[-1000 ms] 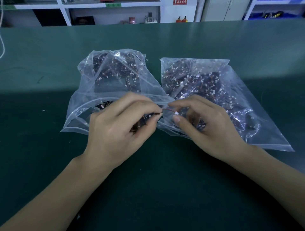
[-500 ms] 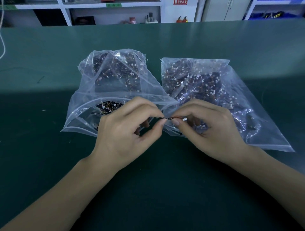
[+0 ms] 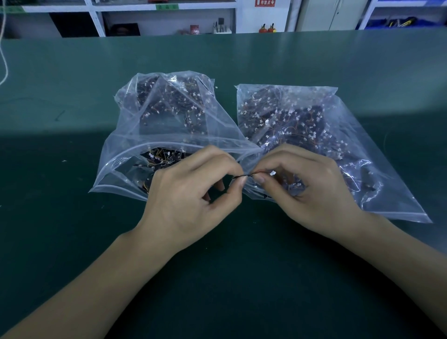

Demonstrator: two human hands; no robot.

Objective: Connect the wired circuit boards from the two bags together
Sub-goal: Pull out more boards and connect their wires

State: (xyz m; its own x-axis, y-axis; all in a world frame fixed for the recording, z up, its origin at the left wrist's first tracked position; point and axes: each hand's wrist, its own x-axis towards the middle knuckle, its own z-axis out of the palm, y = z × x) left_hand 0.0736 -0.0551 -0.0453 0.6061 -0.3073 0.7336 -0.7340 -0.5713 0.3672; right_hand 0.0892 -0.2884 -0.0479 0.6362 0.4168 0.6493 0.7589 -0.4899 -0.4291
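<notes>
A wide, smooth dark green counter (image 3: 72, 242) fills the room's front; at 12 o'clock stand white shelves (image 3: 167, 17) and a red sign (image 3: 264, 3) too blurry to read; two clear crinkly plastic bags sit side by side, the left bag (image 3: 135, 125) and the right bag (image 3: 362, 145), both full of small dark boards with white plugs; the left hand (image 3: 188, 196) and right hand (image 3: 314, 191) each pinch one thin dark wire (image 3: 243, 176) between them, at 6 o'clock of the bags; a white plug (image 3: 272, 173) sits by the right fingers.

Green table (image 3: 242, 58), lit across the middle, shadowed below. White shelves (image 3: 167, 7) along top. Grey cabinet (image 3: 331, 14) upper right.
</notes>
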